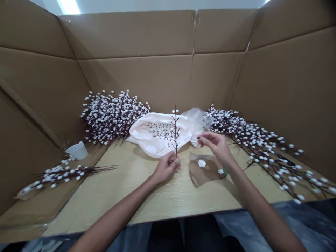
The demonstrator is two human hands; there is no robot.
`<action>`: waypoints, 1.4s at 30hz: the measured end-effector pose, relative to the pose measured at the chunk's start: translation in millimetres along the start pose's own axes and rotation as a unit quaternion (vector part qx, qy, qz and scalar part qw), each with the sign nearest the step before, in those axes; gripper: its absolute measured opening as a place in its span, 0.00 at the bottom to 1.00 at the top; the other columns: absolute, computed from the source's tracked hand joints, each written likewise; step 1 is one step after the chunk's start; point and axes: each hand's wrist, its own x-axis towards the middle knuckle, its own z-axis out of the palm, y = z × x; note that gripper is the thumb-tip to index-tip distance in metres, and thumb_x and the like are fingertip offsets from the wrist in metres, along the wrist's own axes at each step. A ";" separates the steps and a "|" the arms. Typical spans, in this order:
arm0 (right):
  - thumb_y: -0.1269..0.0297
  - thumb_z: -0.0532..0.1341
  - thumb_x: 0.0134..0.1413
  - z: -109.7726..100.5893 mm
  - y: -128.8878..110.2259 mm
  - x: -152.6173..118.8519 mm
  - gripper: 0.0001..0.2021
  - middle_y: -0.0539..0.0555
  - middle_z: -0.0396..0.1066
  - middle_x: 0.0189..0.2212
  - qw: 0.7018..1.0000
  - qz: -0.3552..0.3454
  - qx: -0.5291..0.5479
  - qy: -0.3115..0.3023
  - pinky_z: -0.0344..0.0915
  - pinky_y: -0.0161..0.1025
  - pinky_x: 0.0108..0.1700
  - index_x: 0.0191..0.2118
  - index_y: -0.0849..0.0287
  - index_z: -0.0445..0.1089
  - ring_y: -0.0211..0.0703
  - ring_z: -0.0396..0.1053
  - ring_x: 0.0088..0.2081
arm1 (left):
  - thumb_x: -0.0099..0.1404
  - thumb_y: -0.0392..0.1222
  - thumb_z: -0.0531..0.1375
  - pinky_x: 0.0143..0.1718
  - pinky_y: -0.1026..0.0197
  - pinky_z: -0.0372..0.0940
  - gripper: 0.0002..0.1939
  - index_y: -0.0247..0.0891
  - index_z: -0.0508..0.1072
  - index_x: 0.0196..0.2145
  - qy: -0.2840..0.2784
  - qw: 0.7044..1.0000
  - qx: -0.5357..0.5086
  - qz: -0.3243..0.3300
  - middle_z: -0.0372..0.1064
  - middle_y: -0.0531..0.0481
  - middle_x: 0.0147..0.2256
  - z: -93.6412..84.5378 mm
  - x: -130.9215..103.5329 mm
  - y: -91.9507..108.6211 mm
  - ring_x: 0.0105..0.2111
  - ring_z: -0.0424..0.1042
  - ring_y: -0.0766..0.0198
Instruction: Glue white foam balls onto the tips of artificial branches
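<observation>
My left hand is closed around the lower end of a dark brown artificial berry stem. The stem stands upright, with white berries near its top and mostly bare side twigs below. Behind it lies an open white plastic bag with many loose white berries in it. To the right, my right hand is raised with thumb and fingertips pinched together; a tiny dark bit shows at the tips, too small to name. Below that hand is a piece of brown sheet bearing white blobs.
A big heap of white-berry stems lies at the back left, another pile along the right. At left are a white plastic cup and a small bunch of berry stems. Cardboard walls enclose the wooden table.
</observation>
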 end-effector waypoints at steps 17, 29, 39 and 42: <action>0.56 0.59 0.51 -63.3 45.0 -109.2 0.13 0.61 0.76 0.32 0.939 0.066 -0.298 0.162 0.69 0.44 0.35 0.32 0.62 0.74 0.49 0.73 0.31 | 0.62 0.46 0.58 0.28 0.64 0.67 0.10 0.36 0.65 0.35 -0.023 0.999 0.030 0.016 0.70 0.51 0.25 -0.6 4.4 3.0 0.26 0.71 0.65; 0.60 0.58 0.52 -62.5 47.0 -116.1 0.11 0.60 0.75 0.33 0.923 0.019 -0.345 0.170 0.70 0.44 0.36 0.32 0.61 0.75 0.48 0.72 0.33 | 0.62 0.47 0.58 0.27 0.64 0.67 0.11 0.36 0.65 0.34 -0.013 0.998 0.051 0.023 0.71 0.51 0.24 -1.3 4.0 7.4 0.25 0.71 0.65; 0.59 0.59 0.52 -62.2 46.1 -118.9 0.10 0.58 0.73 0.32 0.919 -0.009 -0.334 0.210 0.69 0.44 0.37 0.33 0.60 0.73 0.47 0.70 0.32 | 0.62 0.47 0.58 0.27 0.63 0.67 0.11 0.36 0.65 0.34 -0.018 0.999 0.030 0.025 0.70 0.52 0.24 1.0 1.9 8.1 0.25 0.71 0.65; 0.59 0.59 0.53 -56.2 38.9 -115.3 0.10 0.59 0.73 0.31 0.916 -0.045 -0.323 0.235 0.68 0.45 0.38 0.32 0.60 0.73 0.48 0.70 0.33 | 0.61 0.44 0.58 0.27 0.64 0.66 0.09 0.36 0.65 0.34 -0.013 0.999 0.025 0.026 0.69 0.52 0.23 3.3 0.0 10.0 0.24 0.70 0.66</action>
